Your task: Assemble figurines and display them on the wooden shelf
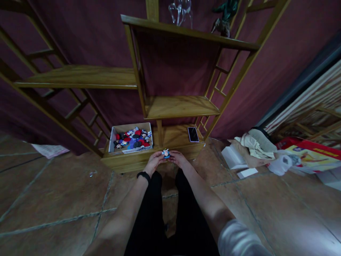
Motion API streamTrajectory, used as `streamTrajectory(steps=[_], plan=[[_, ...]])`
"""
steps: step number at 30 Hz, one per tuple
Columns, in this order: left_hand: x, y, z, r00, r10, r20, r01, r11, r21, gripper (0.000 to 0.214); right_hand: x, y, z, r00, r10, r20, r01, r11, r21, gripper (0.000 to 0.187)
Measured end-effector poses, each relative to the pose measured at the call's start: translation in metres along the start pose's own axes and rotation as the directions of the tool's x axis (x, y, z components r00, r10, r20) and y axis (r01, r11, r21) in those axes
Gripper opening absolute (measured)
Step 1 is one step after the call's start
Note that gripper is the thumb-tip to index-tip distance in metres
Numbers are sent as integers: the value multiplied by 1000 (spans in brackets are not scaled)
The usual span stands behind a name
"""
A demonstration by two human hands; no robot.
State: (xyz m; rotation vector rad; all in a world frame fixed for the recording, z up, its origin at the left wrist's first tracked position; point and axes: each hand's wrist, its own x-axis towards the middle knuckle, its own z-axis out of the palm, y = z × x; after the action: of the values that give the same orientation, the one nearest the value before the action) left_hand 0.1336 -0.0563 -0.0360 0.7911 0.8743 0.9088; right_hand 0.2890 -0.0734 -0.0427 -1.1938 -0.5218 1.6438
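Note:
Between my two hands is a small cartoon figurine (166,153) with a blue base and a pale, partly coloured top. My left hand (154,161), below a black wristband, closes its fingertips on the figurine's left side. From the other side my right hand (178,158) pinches it as well. Both hands are just in front of the low shelf's front edge. Up and to the left of them, a cardboard box (130,151) holds several similar figurines (135,137) in red, blue, black and white, heaped together. Fine details of the held figurine are too small to make out.
A wooden shelf unit (181,106) rises ahead, with a phone (193,134) on its low board. Glass and dark green ornaments (225,17) stand on the top board. White boxes (233,156), cloth, a plastic bag (279,163) and a red-yellow package (311,154) lie on the floor at right.

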Motion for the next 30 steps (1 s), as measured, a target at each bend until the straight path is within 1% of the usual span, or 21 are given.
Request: streamTrajectory(steps=[4,7,11,17,23,28,30], plan=[[-8,5,-8,999,14,-38,-14,1000,-7,28,3,3,5,995,-13,96,14,1000,-2,21],[-12,7,-11,997,19,-74,-20,1000,-14,27,2,4,8,989,-20,146,20,1000,0,23],[-15,9,-11,997,16,-79,-18,1000,-25,24,0,3,8,986,-41,159,43,999,-4,23],[-16,5,-11,997,28,-68,-31,999,-36,26,-1,2,6,982,-55,183,61,998,-24,28],[-17,-1,-14,993,42,-111,-50,996,-70,24,-5,3,9,975,-63,211,74,996,-42,29],[-19,-5,-13,990,60,-131,-71,994,-83,27,-9,2,11,976,-70,207,85,994,-67,30],[-20,-7,-11,986,77,-145,-90,992,-85,29,-10,1,13,972,-69,225,87,994,-70,31]])
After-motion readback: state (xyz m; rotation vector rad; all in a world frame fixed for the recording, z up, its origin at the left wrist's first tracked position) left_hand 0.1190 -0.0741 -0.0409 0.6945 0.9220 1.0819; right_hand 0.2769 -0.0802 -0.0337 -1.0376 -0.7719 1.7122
